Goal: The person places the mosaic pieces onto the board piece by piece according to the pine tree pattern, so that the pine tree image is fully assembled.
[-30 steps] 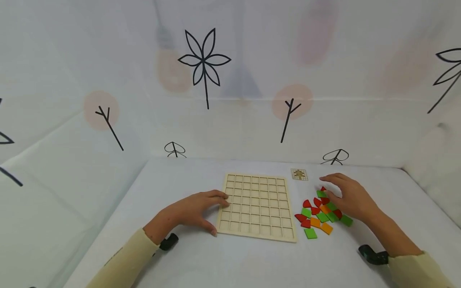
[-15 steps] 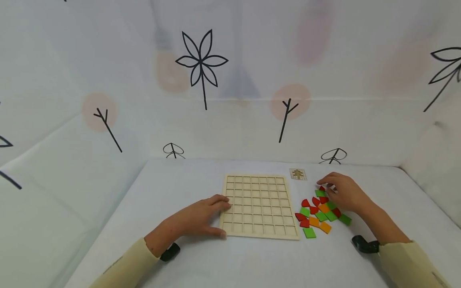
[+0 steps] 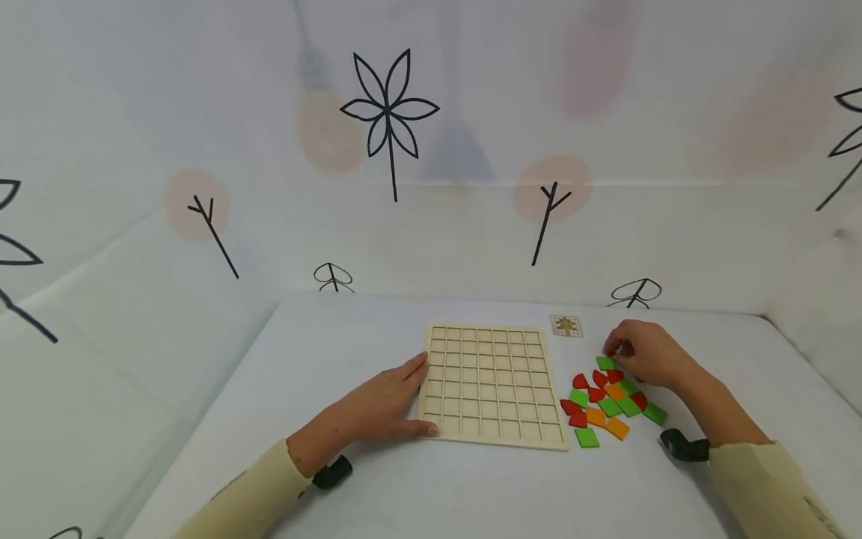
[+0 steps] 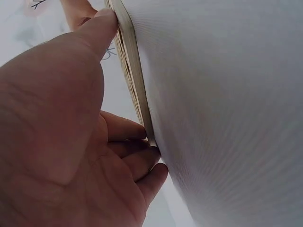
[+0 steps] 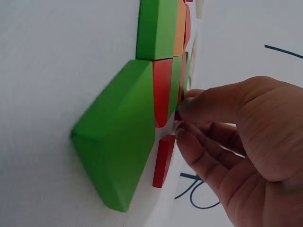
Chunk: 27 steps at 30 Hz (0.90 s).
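Observation:
My left hand (image 3: pixel 387 404) rests against the left edge of a pale wooden grid board (image 3: pixel 494 385). Its thumb lies at the near left corner, and its other fingertips touch the side, as the left wrist view shows. At the far end of a cluster of flat coloured pieces, my right hand (image 3: pixel 649 352) pinches a small red piece (image 5: pixel 178 115) between thumb and finger. That piece is mostly hidden by the fingertips. Close by lie a green square tile (image 3: pixel 605 363) and a red rounded piece (image 3: pixel 615 376).
Orange tiles (image 3: pixel 617 428), green tiles (image 3: pixel 587 438) and red rounded pieces (image 3: pixel 581 382) lie right of the board. A small card with a tree-like pattern (image 3: pixel 566 326) is behind them. White patterned cloth (image 3: pixel 458 247) encloses the table at the back and sides.
My right thumb and fingers have closed in on the red piece at the cluster's far end. The left fingers have shifted from over the board to its left edge.

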Each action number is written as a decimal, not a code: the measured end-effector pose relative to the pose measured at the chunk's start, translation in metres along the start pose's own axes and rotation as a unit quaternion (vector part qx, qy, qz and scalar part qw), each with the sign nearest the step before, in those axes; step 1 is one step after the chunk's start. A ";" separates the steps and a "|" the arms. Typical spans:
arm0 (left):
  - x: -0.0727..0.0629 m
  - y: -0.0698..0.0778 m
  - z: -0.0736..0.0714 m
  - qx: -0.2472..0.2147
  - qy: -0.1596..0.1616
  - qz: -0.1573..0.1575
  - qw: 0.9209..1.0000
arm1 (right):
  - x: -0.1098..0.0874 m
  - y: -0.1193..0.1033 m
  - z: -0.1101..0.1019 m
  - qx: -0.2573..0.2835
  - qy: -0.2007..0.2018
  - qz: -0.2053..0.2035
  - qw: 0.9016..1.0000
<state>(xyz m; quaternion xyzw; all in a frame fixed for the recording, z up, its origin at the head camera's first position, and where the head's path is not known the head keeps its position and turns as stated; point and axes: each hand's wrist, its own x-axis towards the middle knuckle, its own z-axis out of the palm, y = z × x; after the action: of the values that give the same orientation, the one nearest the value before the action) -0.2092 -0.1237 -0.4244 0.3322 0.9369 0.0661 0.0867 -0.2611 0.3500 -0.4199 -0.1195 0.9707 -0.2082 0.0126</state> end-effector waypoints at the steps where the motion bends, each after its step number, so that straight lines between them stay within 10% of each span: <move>1: 0.000 -0.001 0.000 0.001 -0.001 0.000 1.000 | 0.000 -0.001 0.000 -0.001 -0.002 0.001 1.000; 27: -0.001 -0.002 0.000 -0.017 -0.019 -0.004 1.000 | -0.006 0.004 -0.001 -0.026 0.014 -0.020 0.999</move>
<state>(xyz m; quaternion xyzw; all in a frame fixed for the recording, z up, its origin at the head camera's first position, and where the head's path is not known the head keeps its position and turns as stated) -0.2096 -0.1264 -0.4249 0.3281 0.9351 0.0752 0.1108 -0.2560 0.3558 -0.4205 -0.1363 0.9732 -0.1851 -0.0084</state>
